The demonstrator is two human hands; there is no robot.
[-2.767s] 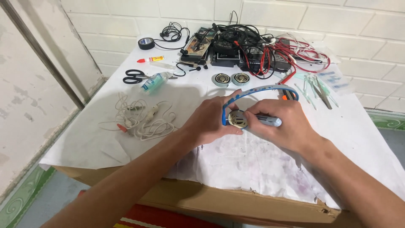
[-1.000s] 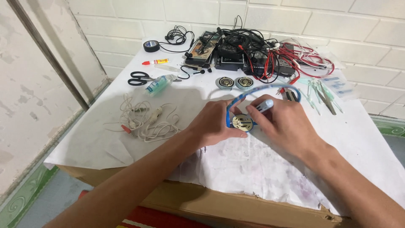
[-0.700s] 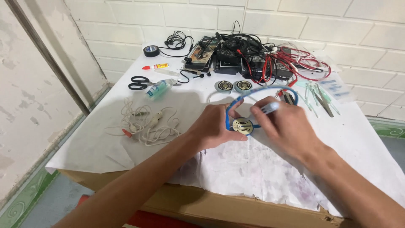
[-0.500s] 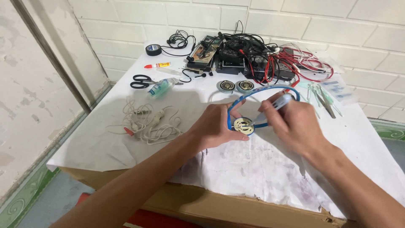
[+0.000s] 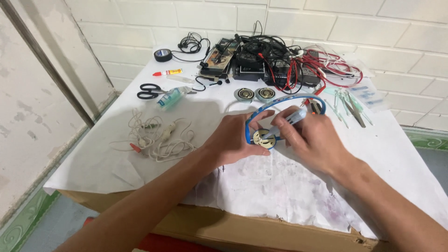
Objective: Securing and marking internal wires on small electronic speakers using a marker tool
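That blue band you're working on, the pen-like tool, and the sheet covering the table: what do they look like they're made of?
Blue headband: probably plastic, smooth with a slight gloss, bent in a thin arc. Pen-like tool in the right hand: light plastic-looking barrel; its tip is too small to tell. Table sheet: thin white paper or cloth, wrinkled and stained. The left hand steadies the band.

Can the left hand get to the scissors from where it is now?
Probably yes. The scissors lie in the open on the white cloth, up-left of the left hand, with bare cloth between. But that hand is steadying the blue headband and would have to let go.
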